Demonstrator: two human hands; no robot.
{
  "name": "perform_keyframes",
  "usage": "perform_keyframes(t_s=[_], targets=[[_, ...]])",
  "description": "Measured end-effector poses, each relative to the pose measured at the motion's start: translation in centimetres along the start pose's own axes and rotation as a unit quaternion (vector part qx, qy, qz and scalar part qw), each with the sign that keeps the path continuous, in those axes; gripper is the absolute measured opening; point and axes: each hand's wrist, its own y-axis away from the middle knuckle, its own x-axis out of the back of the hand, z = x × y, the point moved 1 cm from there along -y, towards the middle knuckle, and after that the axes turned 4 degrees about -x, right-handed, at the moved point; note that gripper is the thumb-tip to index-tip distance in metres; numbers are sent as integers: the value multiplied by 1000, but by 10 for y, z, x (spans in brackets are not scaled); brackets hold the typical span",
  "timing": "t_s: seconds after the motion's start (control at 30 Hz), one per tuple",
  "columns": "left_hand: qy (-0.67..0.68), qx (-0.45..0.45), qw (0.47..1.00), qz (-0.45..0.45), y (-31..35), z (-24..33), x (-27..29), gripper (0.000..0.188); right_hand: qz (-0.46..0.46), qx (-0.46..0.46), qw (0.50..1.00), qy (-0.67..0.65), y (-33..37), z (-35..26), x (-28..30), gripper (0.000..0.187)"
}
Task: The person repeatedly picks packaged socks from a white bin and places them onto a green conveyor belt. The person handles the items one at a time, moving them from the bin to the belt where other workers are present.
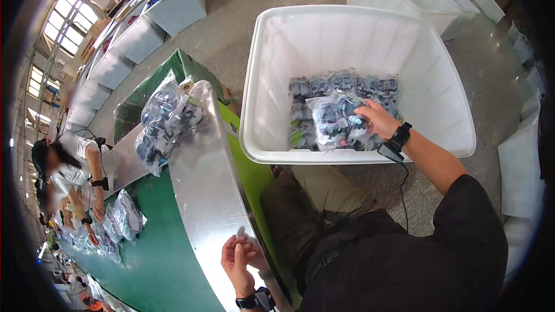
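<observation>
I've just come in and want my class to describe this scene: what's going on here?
The person's right hand grips a clear plastic bag of bluish items above similar bags inside a large white plastic bin. The left hand, fingers curled, is over a shiny metal ledge; whether it holds anything is unclear. At left, a co-worker in a white top has hands among more clear bags on a flat green surface.

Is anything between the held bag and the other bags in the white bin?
Nothing visible. The right hand holds the bag over the other bags inside the white bin; whether they touch is unclear.
</observation>
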Motion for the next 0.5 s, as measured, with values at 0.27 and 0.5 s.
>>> perform_keyframes(t_s=[0.27,0.5], targets=[[-24,-44,996,72,-6,-26,12,28,89,-124,931,332,-83,45,106,50],[-51,-58,996,54,-7,-28,15,29,107,-10,970,218,-165,-3,79,45]])
